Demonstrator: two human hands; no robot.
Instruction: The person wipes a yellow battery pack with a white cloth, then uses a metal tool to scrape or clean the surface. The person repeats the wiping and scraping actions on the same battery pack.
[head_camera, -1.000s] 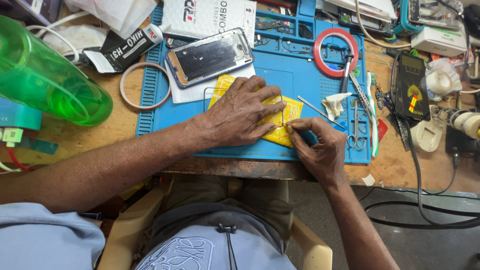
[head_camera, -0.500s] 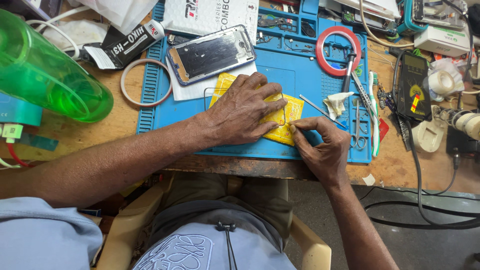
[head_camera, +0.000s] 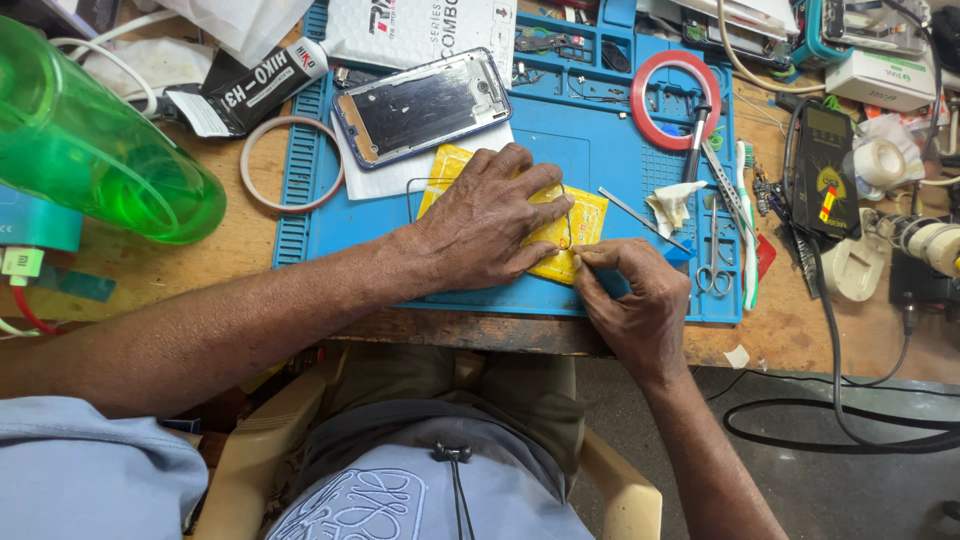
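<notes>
A yellow sheet (head_camera: 585, 215) lies on the blue work mat (head_camera: 560, 130) near the front edge of the wooden bench. My left hand (head_camera: 485, 230) rests flat on the sheet with fingers spread, pressing it down. My right hand (head_camera: 630, 300) is at the sheet's right front corner, thumb and fingers pinched together on its edge. What sits between those fingertips is hidden. Just beyond my left hand, a phone frame with a dark back (head_camera: 420, 105) lies on a white card.
A green plastic bottle (head_camera: 90, 150) lies at the left. A black tube (head_camera: 250, 90) and a tape ring (head_camera: 290, 165) are beside the mat; a red tape roll (head_camera: 640, 100), scissors (head_camera: 712, 260), tweezers, a toothbrush and a multimeter (head_camera: 825, 170) stand right. Cables hang off the front right.
My right hand has shifted slightly left and closed its fingers on the yellow sheet's corner. My left hand stays pressed on the sheet.
</notes>
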